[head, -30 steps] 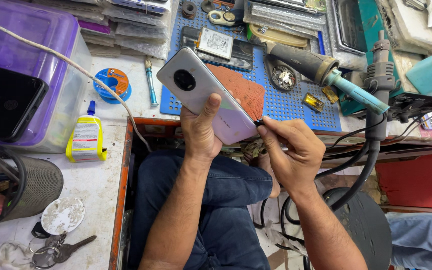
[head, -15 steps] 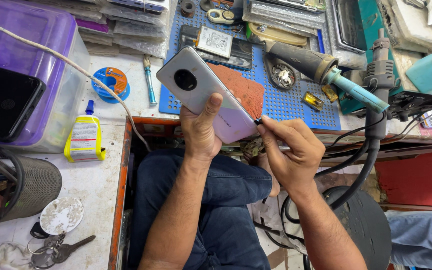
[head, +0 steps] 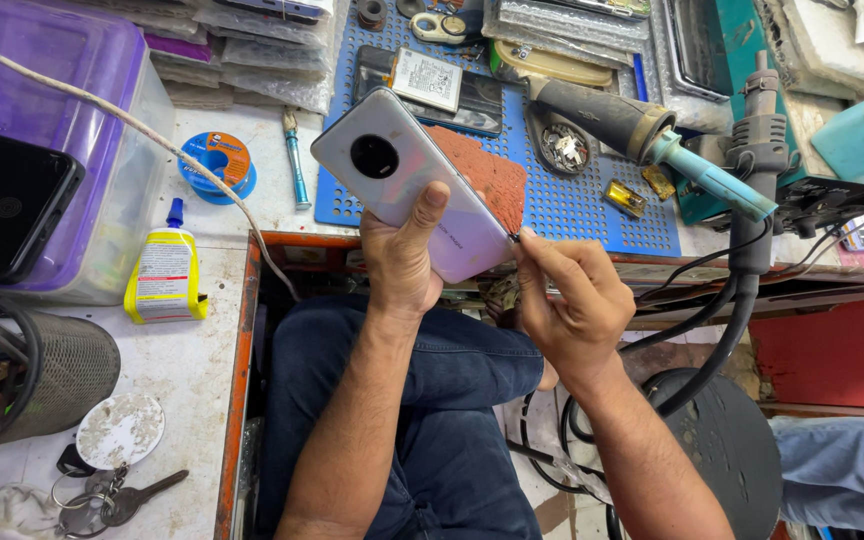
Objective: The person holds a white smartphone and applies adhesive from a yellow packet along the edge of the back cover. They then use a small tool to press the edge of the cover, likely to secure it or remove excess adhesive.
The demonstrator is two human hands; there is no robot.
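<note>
My left hand (head: pixel 404 255) grips a silver-lilac smartphone (head: pixel 402 178), back side up, with a round black camera ring near its far end. The phone is tilted over my lap, in front of the bench edge. My right hand (head: pixel 572 300) pinches a thin dark tool whose tip (head: pixel 515 239) touches the phone's near right corner edge; most of the tool is hidden by my fingers. A reddish-brown pad (head: pixel 487 172) lies on the blue mat just behind the phone.
A blue perforated work mat (head: pixel 592 205) holds a battery (head: pixel 430 79), small parts and a hot-air handle (head: pixel 642 135). To the left are a yellow glue bottle (head: pixel 164 275), solder spool (head: pixel 216 160), purple-lidded box (head: pixel 42 150), mesh pen cup (head: pixel 52 375) and keys (head: pixel 112 495). A black stool (head: pixel 717 455) stands on the right.
The phone and both hands have barely shifted; the tool tip stays at the phone's near corner.
</note>
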